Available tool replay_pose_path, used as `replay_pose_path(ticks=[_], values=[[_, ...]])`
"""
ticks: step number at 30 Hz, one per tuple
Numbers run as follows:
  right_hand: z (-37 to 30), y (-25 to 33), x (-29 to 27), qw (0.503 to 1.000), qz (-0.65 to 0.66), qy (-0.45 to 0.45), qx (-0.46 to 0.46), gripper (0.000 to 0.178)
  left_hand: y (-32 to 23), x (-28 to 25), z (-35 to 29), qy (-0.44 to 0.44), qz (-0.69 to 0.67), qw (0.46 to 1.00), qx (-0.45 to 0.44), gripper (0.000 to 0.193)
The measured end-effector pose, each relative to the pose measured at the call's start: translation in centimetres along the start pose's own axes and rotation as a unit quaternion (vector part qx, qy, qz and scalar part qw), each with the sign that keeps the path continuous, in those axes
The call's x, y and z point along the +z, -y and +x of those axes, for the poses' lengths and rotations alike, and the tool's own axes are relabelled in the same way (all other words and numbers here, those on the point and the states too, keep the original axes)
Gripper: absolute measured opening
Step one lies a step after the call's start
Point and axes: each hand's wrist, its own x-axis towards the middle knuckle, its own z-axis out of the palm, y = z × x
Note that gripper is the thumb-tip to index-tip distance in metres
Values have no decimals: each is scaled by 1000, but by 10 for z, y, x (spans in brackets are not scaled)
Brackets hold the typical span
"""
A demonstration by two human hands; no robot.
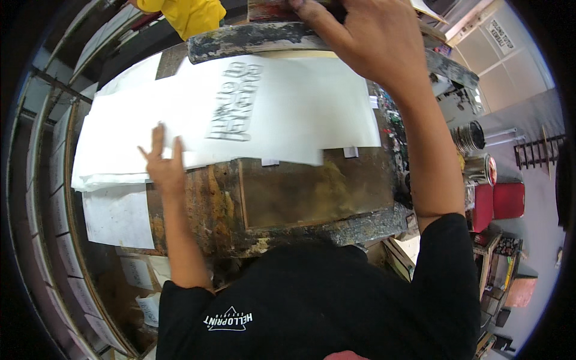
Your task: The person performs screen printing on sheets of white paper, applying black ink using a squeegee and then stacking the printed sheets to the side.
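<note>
My left hand point(167, 166) is over the lower edge of a pile of white paper point(129, 132), fingers spread and slightly blurred. Beside it, a white sheet point(300, 108) with two lines of dark lettering lies at a slant, its near corner blurred and overhanging a brown panel point(312, 192) set into the worktable. At the top of the view, my right hand point(378, 39) grips an ink-stained wooden screen-printing frame point(252, 42), raised above the far side of the sheet. The thumb points left along the frame; the other fingers are mostly cut off.
Small white tabs point(351, 152) sit along the panel's far edge. A drying rack point(60, 198) with printed sheets stands at left. Cans point(480, 169) and red chairs point(509, 200) are at right. Someone in yellow point(192, 15) is beyond the table. A loose sheet point(118, 217) overlaps the table's near-left corner.
</note>
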Motion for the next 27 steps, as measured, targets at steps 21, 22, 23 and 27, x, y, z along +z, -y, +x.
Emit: replay_pose_path(ticks=[21,22,23,27], values=[[11,-8,-5,999,42,13,-20,65,-230,201,-92,222,-48,945,235,55],[12,-7,-6,999,42,16,-19,65,-233,200,-90,217,-56,945,240,54],[14,-7,-7,999,30,4,-22,65,-236,200,-87,233,-50,946,221,53],[12,-1,-12,1000,12,-7,-24,65,-241,198,-71,306,-127,935,128,53]])
